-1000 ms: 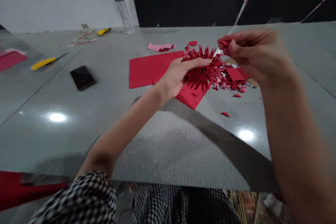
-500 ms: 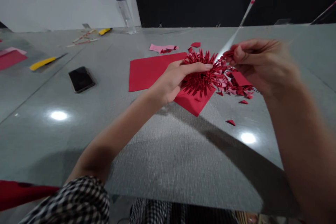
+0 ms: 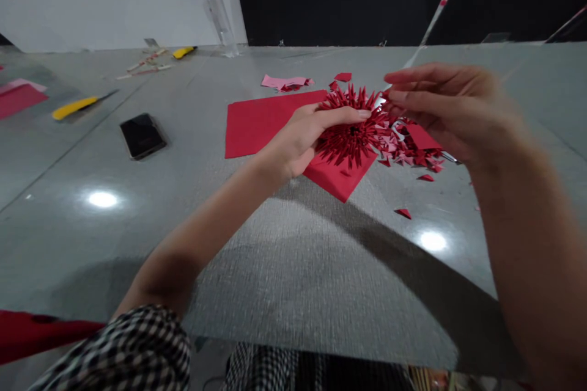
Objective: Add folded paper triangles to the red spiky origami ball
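Note:
My left hand [image 3: 305, 128] is closed around a spiky red ball of folded paper [image 3: 351, 137], its thumb across the top. At the ball's right edge is my right hand [image 3: 440, 104], the index finger raised and the thumb low, with a small red folded paper piece [image 3: 386, 96] at its fingertips, partly hidden. Beneath the ball lies a red paper sheet [image 3: 342, 183]; another red sheet [image 3: 257, 125] lies to its left. A heap of small red and pink folded paper pieces [image 3: 406, 149] lies under my right hand.
A black phone [image 3: 143, 136] and a yellow cutter knife [image 3: 80, 108] lie to the left. Farther back stand a clear bottle with a grey cap [image 3: 217, 12] and a second yellow cutter [image 3: 184, 52]. Pink paper strips [image 3: 282, 82] lie behind the sheets. One loose red piece [image 3: 403, 213] lies nearer me.
My right hand has moved slightly left to the ball's edge, and its index finger has lifted and stretched out. My left hand and the ball have stayed in place.

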A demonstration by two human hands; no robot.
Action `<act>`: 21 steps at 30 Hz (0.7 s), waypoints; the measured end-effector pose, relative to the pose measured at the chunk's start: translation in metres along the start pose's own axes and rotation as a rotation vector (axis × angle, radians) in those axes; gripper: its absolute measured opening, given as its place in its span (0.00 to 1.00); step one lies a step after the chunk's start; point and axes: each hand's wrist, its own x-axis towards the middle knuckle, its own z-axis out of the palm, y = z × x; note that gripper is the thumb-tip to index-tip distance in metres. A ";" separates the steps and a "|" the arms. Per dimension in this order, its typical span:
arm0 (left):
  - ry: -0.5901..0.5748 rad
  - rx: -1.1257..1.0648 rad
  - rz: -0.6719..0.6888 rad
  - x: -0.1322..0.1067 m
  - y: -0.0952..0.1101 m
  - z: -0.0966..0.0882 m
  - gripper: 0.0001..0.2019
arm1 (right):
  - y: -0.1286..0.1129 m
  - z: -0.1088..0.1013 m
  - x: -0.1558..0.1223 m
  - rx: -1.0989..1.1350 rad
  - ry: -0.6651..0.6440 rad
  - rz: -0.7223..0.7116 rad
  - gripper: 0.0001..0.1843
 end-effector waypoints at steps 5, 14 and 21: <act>0.038 0.050 -0.020 -0.001 0.002 0.003 0.10 | 0.005 -0.003 -0.001 -0.083 -0.094 -0.105 0.11; 0.006 0.033 -0.008 0.001 -0.002 0.000 0.09 | 0.011 -0.004 0.004 -0.136 -0.095 -0.123 0.08; -0.011 0.024 -0.020 0.000 -0.004 -0.002 0.07 | 0.010 -0.009 0.003 -0.214 -0.150 -0.169 0.05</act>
